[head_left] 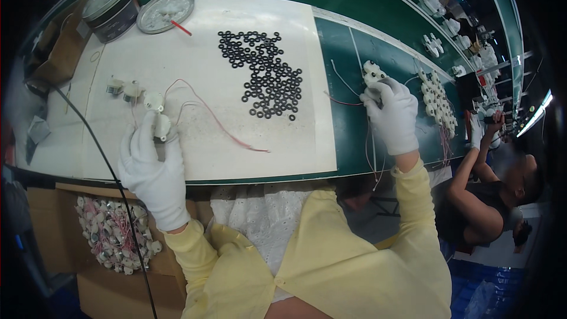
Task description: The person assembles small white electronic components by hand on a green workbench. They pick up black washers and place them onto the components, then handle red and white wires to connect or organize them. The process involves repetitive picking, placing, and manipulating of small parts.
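Observation:
In a white glove, my left hand [147, 171] has its fingertips closed about a small round white motor [161, 127] with thin wires. Lined up beyond it on the white sheet are more such motors: one [155, 101] directly against it and another [132, 90] farther left. On the green surface to the right, my right hand [394, 112], gloved too, pinches a similar white motor whose lower part its fingers hide. A group of white motors [373, 72] touches the fingertips on the far side. Pale and red wires trail out beside this hand.
Many black rings [271, 77] lie on the white sheet [283, 153]. An open tin [111, 9] and a lid of pale paste [165, 12] with a red stick [181, 28] stand far left. More motors [437, 100] lie right. A carton of motors [112, 230] sits below; a co-worker [484, 195] works right.

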A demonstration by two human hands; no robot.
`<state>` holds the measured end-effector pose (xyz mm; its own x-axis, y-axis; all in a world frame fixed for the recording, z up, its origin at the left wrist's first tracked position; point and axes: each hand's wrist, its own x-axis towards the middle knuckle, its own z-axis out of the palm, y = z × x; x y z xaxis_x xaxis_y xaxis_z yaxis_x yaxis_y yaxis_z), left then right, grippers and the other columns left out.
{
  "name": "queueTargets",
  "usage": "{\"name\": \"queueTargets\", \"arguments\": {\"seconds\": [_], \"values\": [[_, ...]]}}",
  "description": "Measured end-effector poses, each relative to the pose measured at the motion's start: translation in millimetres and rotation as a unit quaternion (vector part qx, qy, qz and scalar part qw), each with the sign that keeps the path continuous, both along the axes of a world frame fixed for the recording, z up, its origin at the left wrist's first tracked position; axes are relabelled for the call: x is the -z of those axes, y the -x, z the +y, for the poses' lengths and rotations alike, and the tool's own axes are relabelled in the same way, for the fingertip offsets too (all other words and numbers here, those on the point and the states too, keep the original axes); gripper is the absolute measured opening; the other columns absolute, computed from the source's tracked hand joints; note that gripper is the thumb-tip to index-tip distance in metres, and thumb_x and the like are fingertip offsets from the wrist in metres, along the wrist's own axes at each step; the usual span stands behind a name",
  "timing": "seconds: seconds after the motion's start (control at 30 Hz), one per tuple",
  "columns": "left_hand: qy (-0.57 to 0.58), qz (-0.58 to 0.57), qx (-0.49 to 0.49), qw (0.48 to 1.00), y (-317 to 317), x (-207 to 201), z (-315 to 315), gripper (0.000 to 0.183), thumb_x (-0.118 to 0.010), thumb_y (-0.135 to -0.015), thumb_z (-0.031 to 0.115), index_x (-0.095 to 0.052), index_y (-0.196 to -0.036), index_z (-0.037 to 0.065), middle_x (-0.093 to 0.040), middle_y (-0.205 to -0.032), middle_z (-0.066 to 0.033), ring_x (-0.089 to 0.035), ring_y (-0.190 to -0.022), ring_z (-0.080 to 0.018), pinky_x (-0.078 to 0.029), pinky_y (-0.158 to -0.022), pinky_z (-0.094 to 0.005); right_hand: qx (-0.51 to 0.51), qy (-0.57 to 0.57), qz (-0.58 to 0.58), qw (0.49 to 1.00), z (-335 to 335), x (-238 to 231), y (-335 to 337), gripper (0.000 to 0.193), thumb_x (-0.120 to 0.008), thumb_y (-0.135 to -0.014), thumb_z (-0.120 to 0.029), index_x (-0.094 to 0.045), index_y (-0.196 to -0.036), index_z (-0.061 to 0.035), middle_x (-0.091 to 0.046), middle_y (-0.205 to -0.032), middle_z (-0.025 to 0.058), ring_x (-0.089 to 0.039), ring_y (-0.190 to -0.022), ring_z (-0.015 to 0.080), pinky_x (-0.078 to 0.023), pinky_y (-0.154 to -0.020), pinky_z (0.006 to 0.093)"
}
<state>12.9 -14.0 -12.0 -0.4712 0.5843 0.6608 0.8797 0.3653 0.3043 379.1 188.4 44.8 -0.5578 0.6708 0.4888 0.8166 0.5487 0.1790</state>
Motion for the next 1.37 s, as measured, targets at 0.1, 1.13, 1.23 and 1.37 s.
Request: {"name": "queueTargets", "arguments": {"seconds": [0.1, 1.13, 1.23, 1.37], "values": [[-0.013, -0.014, -0.008, 1.0, -4, -6, 0, 0.031, -0.084, -0.084, 0.026, -0.077, -0.111, 0.014, -0.075, -0.105, -0.0066, -0.068, -0.107, -0.0339, -0.053, -0.092, -0.0468, 0.017, 0.003, -0.018, 1.0, -5, -3, 5, 0.029, -0.081, -0.084, -0.03, -0.072, -0.105, -0.0116, -0.071, -0.115, 0.0107, -0.066, -0.107, 0.032, -0.048, -0.088, 0.0439], [0.028, 0.064, -0.08, 0.994, 23, -15, 30, 0.023, -0.074, -0.091, 0.027, -0.077, -0.111, 0.016, -0.072, -0.111, -0.0078, -0.064, -0.113, -0.0357, -0.05, -0.095, -0.049, -0.154, 0.315, 0.26, 0.899, -71, -1, 86, 0.041, -0.077, -0.089, -0.043, -0.07, -0.099, -0.0048, -0.062, -0.071, 0.0031, -0.052, -0.056, 0.0169, -0.036, -0.052, 0.03], [0.028, 0.051, -0.05, 0.997, 2, -18, 28, 0.017, -0.074, -0.091, 0.027, -0.079, -0.105, 0.018, -0.072, -0.107, -0.0058, -0.064, -0.115, -0.0357, -0.049, -0.097, -0.0489, -0.23, 0.085, 0.087, 0.966, -61, 2, 83, 0.039, -0.085, -0.081, -0.04, -0.07, -0.104, -0.0117, -0.061, -0.07, 0.0049, -0.055, -0.059, 0.0225, -0.041, -0.059, 0.0374], [0.019, 0.026, 0.006, 0.999, -9, -22, 32, 0.021, -0.076, -0.089, 0.028, -0.078, -0.108, 0.019, -0.072, -0.106, -0.0055, -0.063, -0.118, -0.0349, -0.045, -0.102, -0.0503, -0.18, 0.21, -0.031, 0.961, -55, 9, 71, 0.046, -0.089, -0.075, -0.042, -0.069, -0.107, -0.0165, -0.07, -0.083, 0.0019, -0.065, -0.074, 0.0251, -0.047, -0.077, 0.0384]]}}
